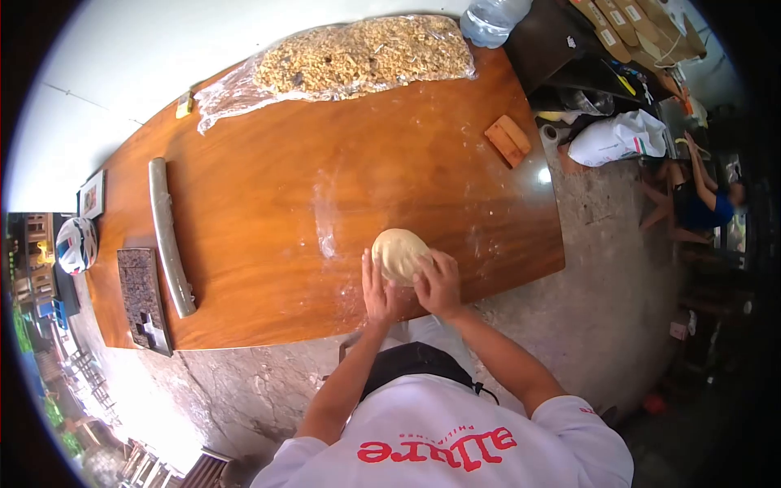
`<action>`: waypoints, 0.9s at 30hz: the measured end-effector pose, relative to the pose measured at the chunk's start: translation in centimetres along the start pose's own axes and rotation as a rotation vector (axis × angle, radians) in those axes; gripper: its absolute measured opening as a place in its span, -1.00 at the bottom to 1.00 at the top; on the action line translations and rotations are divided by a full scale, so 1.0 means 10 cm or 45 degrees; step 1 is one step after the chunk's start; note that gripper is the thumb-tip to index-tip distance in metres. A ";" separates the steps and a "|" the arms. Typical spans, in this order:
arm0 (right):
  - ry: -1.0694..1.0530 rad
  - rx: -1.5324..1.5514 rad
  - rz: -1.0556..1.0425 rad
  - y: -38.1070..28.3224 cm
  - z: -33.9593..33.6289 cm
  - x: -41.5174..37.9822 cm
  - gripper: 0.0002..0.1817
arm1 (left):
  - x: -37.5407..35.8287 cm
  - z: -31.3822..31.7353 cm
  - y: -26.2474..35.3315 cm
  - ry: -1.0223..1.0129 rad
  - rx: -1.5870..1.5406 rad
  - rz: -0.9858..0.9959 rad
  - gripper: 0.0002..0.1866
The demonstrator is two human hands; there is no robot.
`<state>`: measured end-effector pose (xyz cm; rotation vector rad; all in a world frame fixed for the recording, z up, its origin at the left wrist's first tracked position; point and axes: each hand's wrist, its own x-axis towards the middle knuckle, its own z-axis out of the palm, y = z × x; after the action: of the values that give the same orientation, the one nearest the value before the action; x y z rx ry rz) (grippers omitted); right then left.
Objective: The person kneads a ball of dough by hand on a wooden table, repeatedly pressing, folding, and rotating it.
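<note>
A round, pale ball of dough [398,250] rests on the brown wooden table [244,203] near its front edge. My left hand [379,293] cups the dough's left and near side, with its fingers pointing away from me. Against the right side of the dough, my right hand [439,282] curls its fingers over the edge. The two hands hold the dough between them, and their palms are partly hidden. White flour smears [325,215] mark the wood just beyond and left of the dough.
At the far side lies a clear bag of small golden pieces [366,57], with a large water bottle [493,23] beside it. An orange-brown block [508,141] sits at the right. A long grey tube [170,236] and a dark carved board [145,301] lie left. Another person [708,203] is at far right.
</note>
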<state>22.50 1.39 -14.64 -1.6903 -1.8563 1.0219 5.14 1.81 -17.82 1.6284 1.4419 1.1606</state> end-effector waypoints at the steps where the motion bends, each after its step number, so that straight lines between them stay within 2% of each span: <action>1: 0.210 -0.160 -0.189 -0.02 0.11 0.09 -0.44 | -0.03 0.04 0.01 -0.130 0.066 -0.006 -0.38; 2: 0.416 -0.318 -0.385 -0.04 0.21 0.18 -0.45 | -0.02 0.11 -0.01 -0.127 0.066 -0.021 -0.38; 5: 0.445 -0.340 -0.331 0.15 0.35 0.54 -0.48 | 0.21 0.36 -0.22 -0.078 0.294 -0.023 -0.36; 6: 0.462 -0.396 -0.293 0.17 0.32 0.69 -0.48 | 0.46 0.39 -0.21 -0.082 0.303 -0.030 -0.36; 8: 0.486 -0.400 -0.268 0.26 0.18 1.06 -0.49 | 0.95 0.47 -0.16 -0.190 0.595 -0.076 -0.40; 10: 0.457 -0.437 -0.065 0.27 -0.04 1.50 -0.50 | 1.46 0.57 -0.09 -0.217 0.688 -0.106 -0.40; 11: 0.442 -0.435 -0.062 0.29 -0.12 1.72 -0.50 | 1.70 0.64 -0.11 -0.232 0.784 -0.123 -0.41; 13: 0.566 -0.482 0.064 0.32 -0.22 2.17 -0.49 | 2.15 0.80 -0.28 -0.089 0.750 -0.074 -0.41; 15: 0.639 -0.509 0.133 0.27 -0.38 2.67 -0.48 | 2.65 0.88 -0.27 0.010 0.713 -0.164 -0.39; 18: 0.680 -0.503 0.096 0.34 -0.50 3.34 -0.52 | 3.27 0.97 -0.44 0.063 0.797 -0.197 -0.38; 20: 0.671 -0.486 -0.079 0.38 -0.56 3.63 -0.62 | 3.52 1.00 -0.56 0.101 0.793 -0.225 -0.39; 21: 0.689 -0.485 -0.100 0.44 -0.61 3.71 -0.62 | 3.56 0.98 -0.58 0.103 0.685 -0.160 -0.40; 22: 0.531 0.228 -0.034 0.54 -0.73 3.75 -0.65 | 3.52 0.94 -0.60 0.119 0.681 -0.143 -0.40; 23: 0.329 0.929 0.022 0.61 -0.88 3.77 -0.68 | 3.41 0.88 -0.60 -0.046 0.488 -0.138 -0.40; 24: 0.398 0.952 0.020 0.62 -1.04 3.66 -0.66 | 3.29 0.81 -0.55 -0.209 0.299 -0.134 -0.39; 26: 0.484 0.933 0.065 0.76 -1.24 3.18 -0.62 | 2.91 0.68 -0.35 -0.386 0.245 -0.253 -0.37; 27: 0.506 0.887 0.104 0.87 -1.25 2.95 -0.60 | 2.65 0.66 -0.23 -0.301 0.179 -0.381 -0.35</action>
<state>32.55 32.85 -18.00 -1.4050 -1.0202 1.0951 10.21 28.72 -17.47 1.5185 1.5725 0.6894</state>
